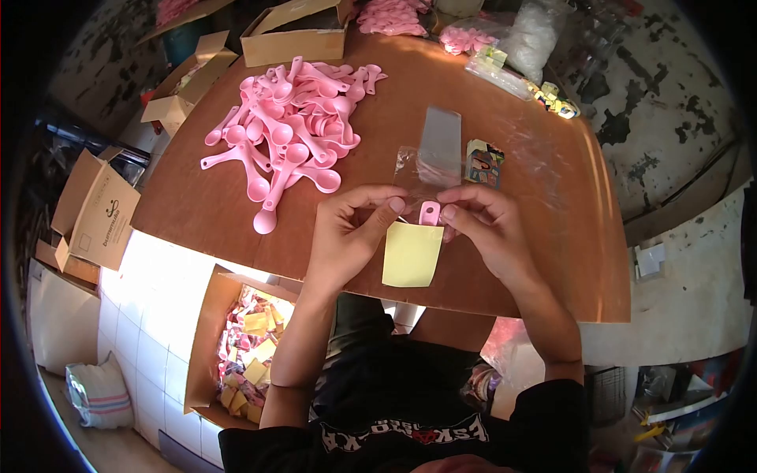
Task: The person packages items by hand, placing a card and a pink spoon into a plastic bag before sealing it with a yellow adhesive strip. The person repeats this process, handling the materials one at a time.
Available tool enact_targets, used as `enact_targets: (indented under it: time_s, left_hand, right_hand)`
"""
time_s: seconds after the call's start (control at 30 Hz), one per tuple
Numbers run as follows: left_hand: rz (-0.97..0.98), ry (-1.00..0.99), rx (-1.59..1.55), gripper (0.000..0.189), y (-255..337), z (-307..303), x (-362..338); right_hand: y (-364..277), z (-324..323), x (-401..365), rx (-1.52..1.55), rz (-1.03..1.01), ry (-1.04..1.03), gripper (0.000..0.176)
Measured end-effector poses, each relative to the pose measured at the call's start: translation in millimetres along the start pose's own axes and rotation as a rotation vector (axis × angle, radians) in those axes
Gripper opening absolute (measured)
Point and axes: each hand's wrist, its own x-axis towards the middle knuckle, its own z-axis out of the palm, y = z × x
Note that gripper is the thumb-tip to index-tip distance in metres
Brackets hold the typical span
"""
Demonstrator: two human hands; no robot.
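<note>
Near the table's front edge, a clear plastic bag (407,164) is pinched at its upper part between both hands. In it or against it are a yellow card (412,256) and a pink spoon handle (429,212) with a hole, sticking up above the card. My left hand (353,229) is closed on the bag's left side, thumb against forefinger. My right hand (487,227) is closed on its right side, beside the pink handle. Just beyond the hands lie a translucent flat strip (441,142) and a small stack of printed cards (482,165).
A heap of pink measuring spoons (288,118) covers the table's (189,209) left part. Clear bags (540,158) lie at right, filled bags (394,17) at the back. An open carton (296,35) stands behind the heap; a box of packets (206,347) sits below the front edge.
</note>
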Motion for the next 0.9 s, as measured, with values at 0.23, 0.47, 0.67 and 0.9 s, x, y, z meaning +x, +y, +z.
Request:
enact_targets:
  time_s: [0.23, 0.47, 0.67, 0.9]
  left_hand:
    - [-0.057, -0.061, 0.028, 0.017, -1.8, -12.4, 1.0]
    - [0.01, -0.142, 0.066, 0.015, -7.6, -18.8, 1.7]
    - [0.032, -0.215, 0.062, 0.018, -7.4, -23.4, 1.9]
    - [0.025, -0.207, 0.086, 0.02, -9.1, -26.1, 1.9]
  right_hand:
    - [22.3, 4.1, 4.2, 0.074, -0.076, 0.024, 0.017]
    - [31.0, -1.5, 3.5, 0.111, -0.124, -0.032, 0.011]
    - [34.4, -7.5, 3.0, 0.067, -0.183, -0.078, 0.013]
    - [39.1, -12.2, 4.7, -0.039, -0.243, -0.13, 0.018]
